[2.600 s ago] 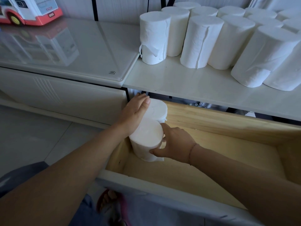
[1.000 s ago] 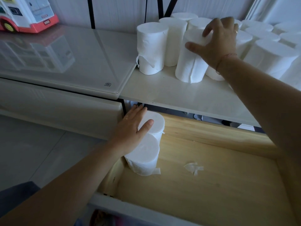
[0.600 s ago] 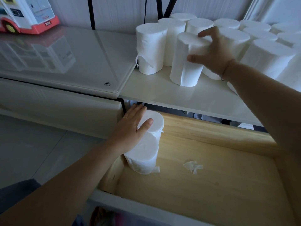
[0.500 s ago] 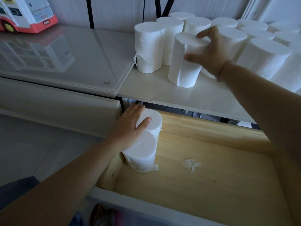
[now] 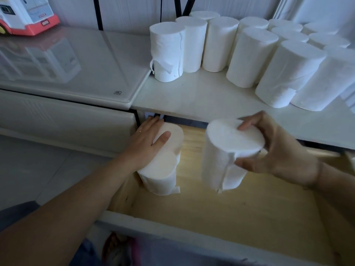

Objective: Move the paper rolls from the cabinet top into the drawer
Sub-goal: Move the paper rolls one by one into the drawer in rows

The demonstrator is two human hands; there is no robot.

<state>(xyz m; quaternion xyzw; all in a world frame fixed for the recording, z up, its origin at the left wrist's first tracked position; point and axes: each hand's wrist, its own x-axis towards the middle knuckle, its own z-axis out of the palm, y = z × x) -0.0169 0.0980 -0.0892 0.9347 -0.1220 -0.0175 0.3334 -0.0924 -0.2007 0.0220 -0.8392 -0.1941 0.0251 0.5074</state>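
Observation:
My right hand grips a white paper roll by its top end and holds it upright in the air over the open wooden drawer. Two paper rolls stand side by side in the drawer's near-left corner. My left hand lies flat across their tops with the fingers spread. Several more rolls stand upright on the white cabinet top, packed toward the back right.
A glossy white cabinet adjoins on the left, with a red and white toy bus at its back. The drawer's white front panel runs across the bottom. Grey tiled floor lies at left.
My right hand has lifted one roll off the cabinet top and brought it down and toward me, over the drawer. My left hand has stayed on the two rolls.

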